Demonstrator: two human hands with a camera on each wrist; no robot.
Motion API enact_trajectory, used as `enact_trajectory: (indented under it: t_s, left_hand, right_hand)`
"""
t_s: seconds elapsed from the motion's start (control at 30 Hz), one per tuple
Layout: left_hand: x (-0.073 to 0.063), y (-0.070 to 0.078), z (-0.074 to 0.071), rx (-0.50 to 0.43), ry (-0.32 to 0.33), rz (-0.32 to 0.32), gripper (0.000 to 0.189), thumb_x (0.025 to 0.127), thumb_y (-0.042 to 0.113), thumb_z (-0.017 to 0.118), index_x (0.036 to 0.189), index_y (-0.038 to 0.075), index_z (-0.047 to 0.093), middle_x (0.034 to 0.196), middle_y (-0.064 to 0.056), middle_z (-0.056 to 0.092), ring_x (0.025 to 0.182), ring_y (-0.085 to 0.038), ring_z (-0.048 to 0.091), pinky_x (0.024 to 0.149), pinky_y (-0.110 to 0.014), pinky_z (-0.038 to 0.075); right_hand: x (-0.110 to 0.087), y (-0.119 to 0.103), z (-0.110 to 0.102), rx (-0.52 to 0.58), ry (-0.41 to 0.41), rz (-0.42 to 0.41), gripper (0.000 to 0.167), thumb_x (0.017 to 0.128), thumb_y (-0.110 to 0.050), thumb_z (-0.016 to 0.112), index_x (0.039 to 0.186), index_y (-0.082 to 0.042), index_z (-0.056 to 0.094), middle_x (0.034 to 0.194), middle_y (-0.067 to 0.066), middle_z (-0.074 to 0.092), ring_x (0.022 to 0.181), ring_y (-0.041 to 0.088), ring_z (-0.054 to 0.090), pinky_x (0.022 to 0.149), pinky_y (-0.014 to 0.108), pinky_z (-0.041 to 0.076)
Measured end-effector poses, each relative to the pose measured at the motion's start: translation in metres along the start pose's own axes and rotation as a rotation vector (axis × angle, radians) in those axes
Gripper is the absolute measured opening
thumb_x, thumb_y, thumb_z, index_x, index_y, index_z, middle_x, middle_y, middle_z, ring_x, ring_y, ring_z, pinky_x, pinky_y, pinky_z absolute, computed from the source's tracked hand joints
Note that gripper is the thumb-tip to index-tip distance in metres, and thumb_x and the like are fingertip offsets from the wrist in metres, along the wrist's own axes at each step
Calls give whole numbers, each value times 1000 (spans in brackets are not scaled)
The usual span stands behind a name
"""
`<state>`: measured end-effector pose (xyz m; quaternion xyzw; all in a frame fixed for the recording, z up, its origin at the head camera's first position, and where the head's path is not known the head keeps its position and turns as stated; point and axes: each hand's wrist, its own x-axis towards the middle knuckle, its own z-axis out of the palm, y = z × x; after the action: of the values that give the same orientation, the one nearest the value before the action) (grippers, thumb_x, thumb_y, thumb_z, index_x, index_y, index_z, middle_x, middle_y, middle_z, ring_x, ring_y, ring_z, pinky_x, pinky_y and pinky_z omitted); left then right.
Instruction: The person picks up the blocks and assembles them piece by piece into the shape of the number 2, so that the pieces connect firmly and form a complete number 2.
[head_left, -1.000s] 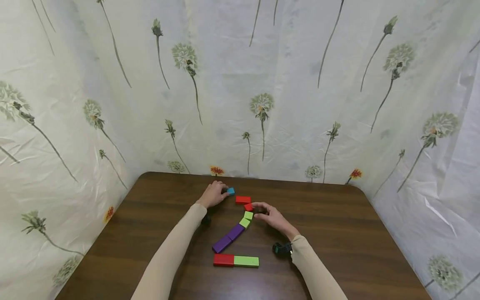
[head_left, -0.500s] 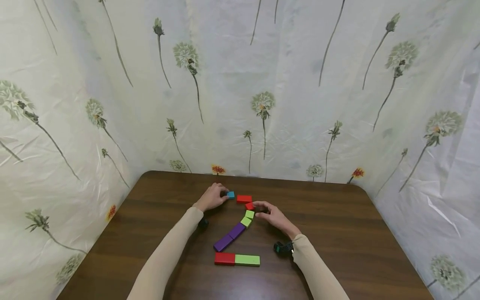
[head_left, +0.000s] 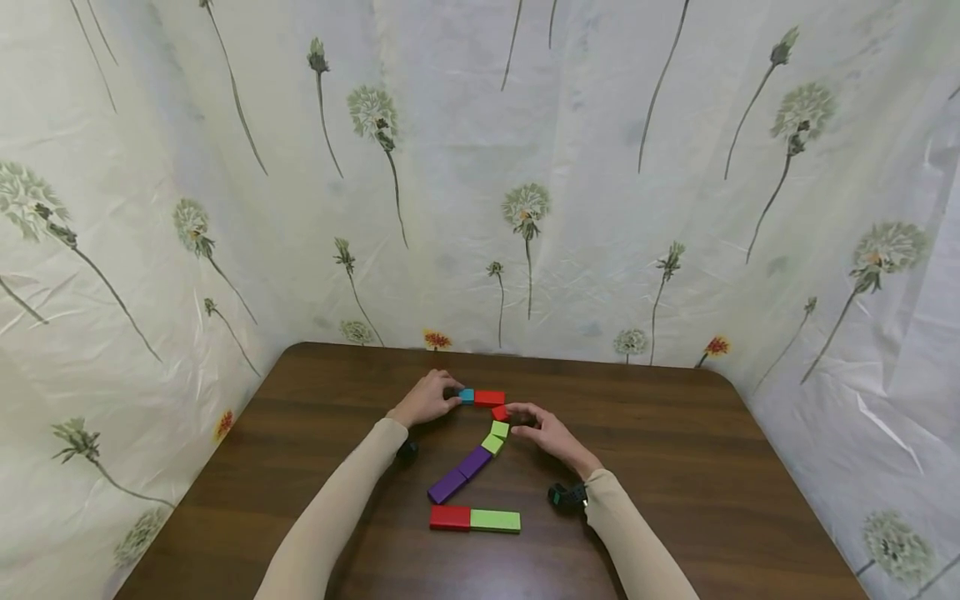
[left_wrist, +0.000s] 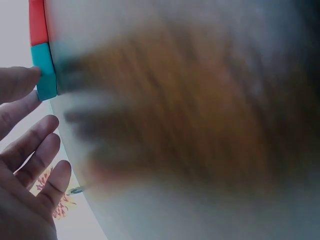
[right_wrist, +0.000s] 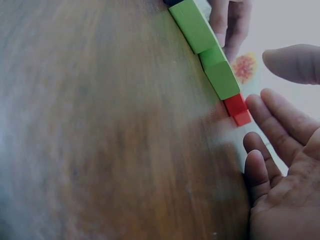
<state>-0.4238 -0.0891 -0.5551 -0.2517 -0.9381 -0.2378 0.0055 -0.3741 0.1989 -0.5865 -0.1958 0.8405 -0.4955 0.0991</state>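
Observation:
At the far side of the table, my left hand (head_left: 427,400) pinches a small blue block (head_left: 467,397) between thumb and index finger. The blue block (left_wrist: 47,82) lies end to end with a longer red block (left_wrist: 38,22) in the left wrist view. Just below that red piece sits a small tilted red block (head_left: 499,412). My right hand (head_left: 551,435) rests beside it with loosely bent fingers, index fingertip right at its edge and thumb apart. From there, two small lime green blocks (head_left: 492,444) and two purple blocks (head_left: 475,462) run down to the left.
Nearer the body, a red block (head_left: 450,517) and a lime green block (head_left: 495,521) form a straight row. All lie on a dark wooden table (head_left: 675,467). A flower-patterned curtain (head_left: 465,167) hangs close behind the table and along its sides.
My left hand has brought the blue block nearer and slightly right, closing the gap to the longer red block. The right hand has stayed by the small red block.

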Motion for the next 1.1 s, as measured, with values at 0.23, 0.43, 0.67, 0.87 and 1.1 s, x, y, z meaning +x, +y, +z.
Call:
enact_trajectory:
  t_s: [0.23, 0.43, 0.67, 0.87, 1.1]
  left_hand:
    - [1, 0, 1, 11, -2, 4, 29, 94, 27, 62, 121, 16, 67, 121, -6, 59, 113, -26, 51, 98, -45, 41]
    - [-2, 0, 1, -22, -20, 9, 36, 94, 29, 63, 126, 14, 63, 123, -6, 60, 116, -26, 53, 100, -43, 42]
    - [0, -1, -5, -122, -1, 8, 45, 98, 37, 54, 132, 7, 58, 130, -8, 60, 121, -26, 55, 103, -43, 42]
    - [-6, -6, -10, -189, 34, -65, 51, 101, 46, 42, 132, 8, 58, 131, -9, 60, 124, -27, 54, 105, -44, 40]
    - [-20, -16, -18, -241, 43, -99, 61, 100, 53, 37, 128, 4, 60, 125, -11, 64, 118, -27, 58, 102, -44, 43]
  right_hand:
    - [1, -2, 1, -15, 2, -19, 40, 94, -25, 63, 133, -21, 56, 133, 3, 57, 118, 25, 50, 89, 37, 39]
    - [0, -3, 2, -6, -5, -2, 40, 94, -25, 63, 133, -24, 56, 134, 1, 57, 118, 23, 49, 90, 38, 39]
    - [1, -6, -1, 101, 22, -7, 44, 95, -24, 62, 137, -17, 52, 137, 7, 54, 122, 28, 49, 95, 40, 43]
    - [-1, -3, -5, 227, 49, 3, 44, 97, -19, 59, 139, -12, 49, 139, 11, 53, 129, 30, 46, 98, 35, 44]
    - [-5, 4, -11, 304, 62, 15, 45, 99, -17, 54, 141, -5, 45, 140, 17, 51, 128, 35, 45, 97, 38, 44]
